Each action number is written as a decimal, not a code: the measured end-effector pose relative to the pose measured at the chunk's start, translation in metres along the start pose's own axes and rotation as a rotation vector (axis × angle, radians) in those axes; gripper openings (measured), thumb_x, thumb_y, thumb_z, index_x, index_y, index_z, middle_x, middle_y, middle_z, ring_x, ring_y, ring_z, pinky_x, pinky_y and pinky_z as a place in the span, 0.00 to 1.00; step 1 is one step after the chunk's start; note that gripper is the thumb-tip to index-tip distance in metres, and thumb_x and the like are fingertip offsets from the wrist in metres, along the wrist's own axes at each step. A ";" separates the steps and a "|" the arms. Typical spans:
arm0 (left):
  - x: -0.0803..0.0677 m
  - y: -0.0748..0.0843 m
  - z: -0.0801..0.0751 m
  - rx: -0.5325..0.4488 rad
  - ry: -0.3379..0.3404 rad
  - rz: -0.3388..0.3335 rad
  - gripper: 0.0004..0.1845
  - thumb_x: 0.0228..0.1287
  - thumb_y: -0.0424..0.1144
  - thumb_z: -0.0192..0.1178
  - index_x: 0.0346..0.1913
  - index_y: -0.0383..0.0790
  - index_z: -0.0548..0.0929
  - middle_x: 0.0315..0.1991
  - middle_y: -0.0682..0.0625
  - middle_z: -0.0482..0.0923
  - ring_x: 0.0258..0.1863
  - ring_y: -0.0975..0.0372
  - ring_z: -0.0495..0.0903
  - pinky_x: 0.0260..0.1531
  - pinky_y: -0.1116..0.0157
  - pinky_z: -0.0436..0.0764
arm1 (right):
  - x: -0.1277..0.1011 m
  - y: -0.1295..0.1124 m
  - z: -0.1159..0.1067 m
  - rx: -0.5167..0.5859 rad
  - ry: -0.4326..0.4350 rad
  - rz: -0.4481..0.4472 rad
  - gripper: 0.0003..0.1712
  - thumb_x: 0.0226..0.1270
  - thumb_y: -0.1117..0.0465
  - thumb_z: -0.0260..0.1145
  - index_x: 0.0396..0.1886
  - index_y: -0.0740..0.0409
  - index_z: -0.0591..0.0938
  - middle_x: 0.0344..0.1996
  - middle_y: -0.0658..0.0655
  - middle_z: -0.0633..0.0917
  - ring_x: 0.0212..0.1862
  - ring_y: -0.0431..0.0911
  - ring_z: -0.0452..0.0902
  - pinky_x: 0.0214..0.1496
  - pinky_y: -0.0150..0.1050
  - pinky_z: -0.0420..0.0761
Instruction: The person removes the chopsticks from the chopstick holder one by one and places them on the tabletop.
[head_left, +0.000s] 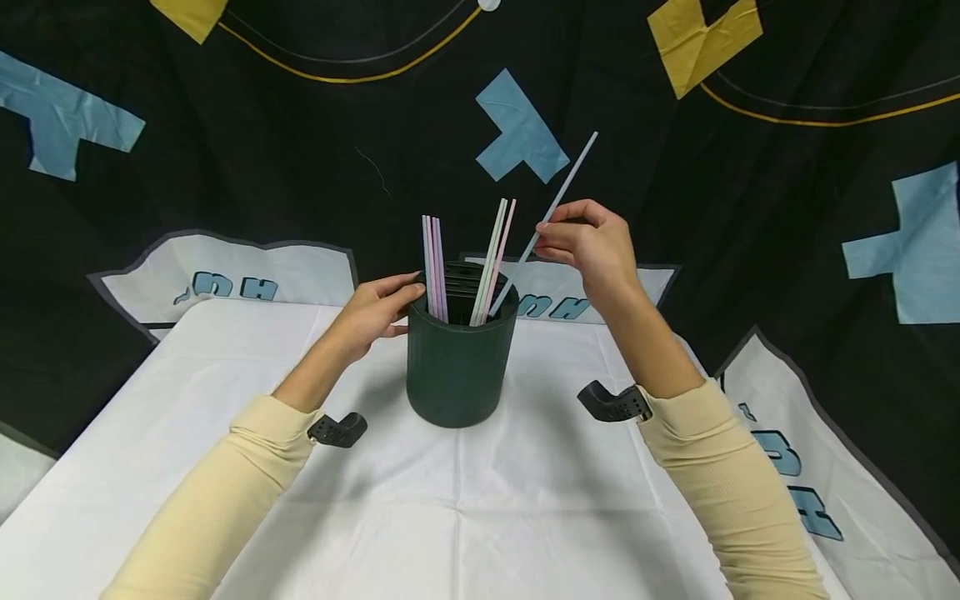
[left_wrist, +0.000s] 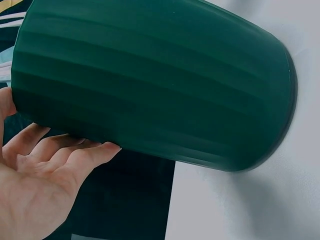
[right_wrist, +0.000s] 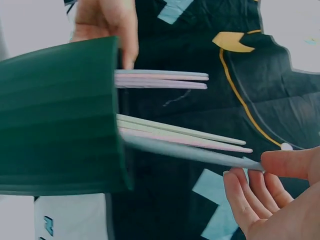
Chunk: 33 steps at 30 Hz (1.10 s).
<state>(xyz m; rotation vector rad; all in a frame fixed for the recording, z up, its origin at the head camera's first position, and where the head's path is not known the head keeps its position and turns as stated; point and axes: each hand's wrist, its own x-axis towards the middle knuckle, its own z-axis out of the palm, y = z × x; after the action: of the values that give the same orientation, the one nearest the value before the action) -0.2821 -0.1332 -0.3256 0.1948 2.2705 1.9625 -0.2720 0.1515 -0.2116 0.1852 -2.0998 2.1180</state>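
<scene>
A dark green bin (head_left: 459, 375) stands upright on the white-covered table. At its left rim my left hand (head_left: 375, 307) holds it, thumb by the rim and fingers along the side in the left wrist view. My right hand (head_left: 588, 242) pinches a pale blue straw (head_left: 573, 173) partway up between thumb and fingers. That straw slants up to the right, its lower end inside the bin's right side. Pale green straws (head_left: 488, 258) and a pink straw (head_left: 501, 258) lean beside it. Several bluish and lilac straws (head_left: 435, 267) stand at the left. Their bottoms are hidden.
Black slats (head_left: 461, 275) cross the bin's opening toward the back. A white cloth (head_left: 457, 517) covers the table. Behind it hangs a black backdrop (head_left: 300, 167) with blue and yellow shapes. Each sleeve carries a black wrist device (head_left: 337, 429).
</scene>
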 end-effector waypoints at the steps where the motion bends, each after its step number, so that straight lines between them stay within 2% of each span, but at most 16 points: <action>1: 0.000 0.000 0.000 0.001 -0.001 -0.002 0.31 0.77 0.47 0.56 0.77 0.43 0.66 0.71 0.41 0.72 0.67 0.47 0.76 0.59 0.48 0.81 | 0.000 -0.003 -0.002 0.013 -0.001 -0.001 0.05 0.71 0.66 0.67 0.43 0.59 0.81 0.36 0.53 0.86 0.36 0.44 0.89 0.49 0.37 0.88; 6: -0.001 0.000 -0.001 0.021 0.001 0.002 0.31 0.77 0.47 0.56 0.77 0.44 0.65 0.71 0.41 0.72 0.66 0.47 0.77 0.59 0.47 0.81 | 0.001 -0.015 -0.015 0.048 0.004 -0.015 0.05 0.73 0.66 0.65 0.45 0.60 0.80 0.37 0.54 0.85 0.36 0.45 0.88 0.46 0.37 0.89; 13: -0.001 0.001 -0.002 0.019 0.004 -0.002 0.31 0.77 0.48 0.56 0.77 0.44 0.65 0.72 0.42 0.71 0.67 0.48 0.76 0.59 0.48 0.81 | -0.003 -0.003 -0.053 -0.056 0.045 0.021 0.10 0.73 0.61 0.65 0.50 0.58 0.80 0.41 0.51 0.84 0.36 0.41 0.88 0.43 0.32 0.88; 19: 0.000 0.001 -0.001 0.022 -0.005 -0.002 0.31 0.76 0.48 0.56 0.77 0.44 0.66 0.70 0.42 0.73 0.66 0.49 0.77 0.59 0.48 0.82 | -0.002 0.023 -0.091 -0.140 0.103 0.104 0.15 0.74 0.58 0.65 0.54 0.59 0.80 0.39 0.45 0.85 0.38 0.38 0.88 0.42 0.31 0.88; 23: 0.000 0.001 0.000 0.024 -0.008 -0.001 0.31 0.77 0.48 0.56 0.77 0.44 0.66 0.70 0.42 0.73 0.66 0.49 0.77 0.59 0.48 0.81 | 0.000 0.043 -0.113 -0.263 0.127 0.163 0.16 0.77 0.57 0.61 0.57 0.60 0.79 0.37 0.39 0.85 0.38 0.35 0.87 0.41 0.29 0.87; 27: 0.000 0.001 0.000 0.023 -0.014 -0.005 0.31 0.77 0.48 0.56 0.77 0.44 0.65 0.71 0.42 0.72 0.67 0.50 0.76 0.60 0.48 0.81 | 0.000 0.068 -0.136 -0.350 0.110 0.228 0.19 0.77 0.59 0.60 0.62 0.63 0.77 0.32 0.35 0.85 0.35 0.31 0.86 0.42 0.30 0.88; 30: 0.001 0.002 0.000 0.019 -0.015 -0.008 0.31 0.77 0.47 0.56 0.78 0.44 0.65 0.72 0.42 0.71 0.67 0.49 0.76 0.60 0.48 0.81 | 0.000 0.090 -0.151 -0.379 0.088 0.280 0.22 0.76 0.60 0.62 0.64 0.66 0.76 0.29 0.34 0.86 0.34 0.32 0.87 0.44 0.33 0.88; 33: 0.001 0.002 -0.001 0.006 -0.018 -0.004 0.31 0.77 0.47 0.56 0.77 0.44 0.65 0.71 0.42 0.72 0.68 0.48 0.76 0.60 0.48 0.81 | -0.002 0.114 -0.165 -0.409 0.069 0.322 0.22 0.77 0.63 0.59 0.65 0.68 0.76 0.28 0.34 0.86 0.35 0.32 0.86 0.44 0.33 0.88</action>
<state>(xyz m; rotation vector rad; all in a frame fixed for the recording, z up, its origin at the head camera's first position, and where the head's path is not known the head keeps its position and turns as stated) -0.2831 -0.1341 -0.3238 0.2074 2.2640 1.9436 -0.2889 0.3156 -0.3254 -0.2871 -2.6008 1.7462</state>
